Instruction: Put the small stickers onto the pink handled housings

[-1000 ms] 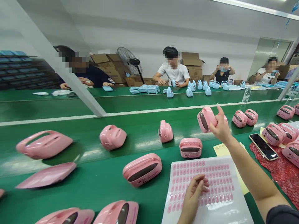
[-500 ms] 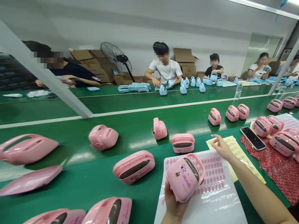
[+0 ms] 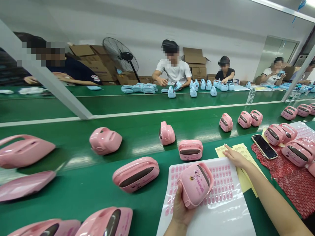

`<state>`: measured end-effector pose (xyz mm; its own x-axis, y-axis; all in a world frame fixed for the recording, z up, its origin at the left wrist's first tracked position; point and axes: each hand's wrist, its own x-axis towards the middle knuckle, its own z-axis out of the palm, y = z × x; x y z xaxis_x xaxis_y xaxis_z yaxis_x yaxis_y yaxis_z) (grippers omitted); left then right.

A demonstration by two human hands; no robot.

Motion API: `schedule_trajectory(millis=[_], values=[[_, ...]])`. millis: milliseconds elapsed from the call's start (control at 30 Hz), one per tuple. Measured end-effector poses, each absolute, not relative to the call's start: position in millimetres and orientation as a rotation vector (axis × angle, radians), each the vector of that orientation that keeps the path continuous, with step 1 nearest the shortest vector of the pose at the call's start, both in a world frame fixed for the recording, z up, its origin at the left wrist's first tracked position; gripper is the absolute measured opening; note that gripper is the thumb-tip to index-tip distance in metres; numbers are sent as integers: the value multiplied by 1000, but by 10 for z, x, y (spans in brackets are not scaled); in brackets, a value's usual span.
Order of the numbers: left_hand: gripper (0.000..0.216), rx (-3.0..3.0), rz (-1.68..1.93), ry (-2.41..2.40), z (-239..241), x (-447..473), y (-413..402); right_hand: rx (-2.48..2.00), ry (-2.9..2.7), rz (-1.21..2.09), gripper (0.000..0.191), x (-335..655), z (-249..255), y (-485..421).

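Observation:
My left hand (image 3: pixel 181 206) grips a pink toy-like case (image 3: pixel 195 186) by its lower left side. The case has a loop handle, a dark window strip and a cartoon print, and is tilted over a white sheet of pink oval stickers (image 3: pixel 221 193). My right hand (image 3: pixel 235 156) reaches over a yellow sticker sheet (image 3: pixel 243 178), its fingers stretched out and slightly apart at the sheet's upper left. Whether a small sticker is at its fingertips I cannot make out. Just beyond the white sheet stands another pink case (image 3: pixel 190 150).
More pink cases stand left (image 3: pixel 136 175), on the green belt (image 3: pixel 137 129) and at right (image 3: pixel 299 152). A phone (image 3: pixel 264 146) lies on red bubble wrap (image 3: pixel 290 183). A water bottle (image 3: pixel 251 96) stands farther back. Across the line, several co-workers handle blue cases (image 3: pixel 171 92).
My right hand has come slightly down and right over the yellow sheet. The held pink case has turned a little in my left hand. The view has shifted slightly.

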<state>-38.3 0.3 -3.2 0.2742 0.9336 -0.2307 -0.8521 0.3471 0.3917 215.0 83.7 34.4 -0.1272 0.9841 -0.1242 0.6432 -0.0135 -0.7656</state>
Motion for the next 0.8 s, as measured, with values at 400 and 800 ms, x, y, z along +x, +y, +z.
schedule_trajectory(millis=[400,800], values=[[51,132,1230,383,-65,-382,-6,-1814,-1839,841,15,2092,473,1166],[32,60,1201,347,-6,-385,-8,-2035,-1852,838,26,2128,308,1273]])
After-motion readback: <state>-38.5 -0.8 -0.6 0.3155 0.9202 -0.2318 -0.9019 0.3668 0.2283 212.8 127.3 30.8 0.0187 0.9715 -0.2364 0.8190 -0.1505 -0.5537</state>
